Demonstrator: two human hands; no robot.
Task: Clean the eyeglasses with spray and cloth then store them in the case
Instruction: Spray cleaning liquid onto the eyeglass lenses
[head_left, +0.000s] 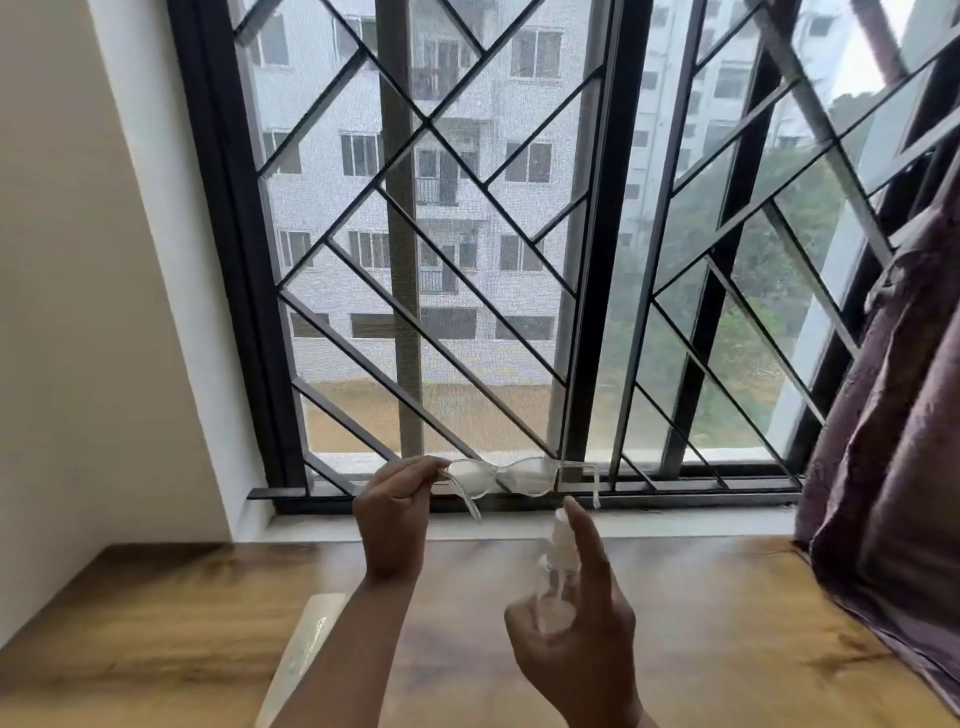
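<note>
Pinching one pair of eyeglasses (524, 480), the left hand (393, 514); right hand (576, 649) fingers (587, 540) grip one spray bottle (557, 556), forefinger straight

Over brown wooden table (156, 649), before black-grilled window (498, 249): clear-framed eyeglasses (524, 478), small clear plastic spray bottle (558, 551) just beneath.

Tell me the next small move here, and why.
Probably press the index finger down on the spray bottle to mist the eyeglasses: the left hand holds them up by one end, and the right hand grips the bottle just below them, finger lifted beside its top.
</note>
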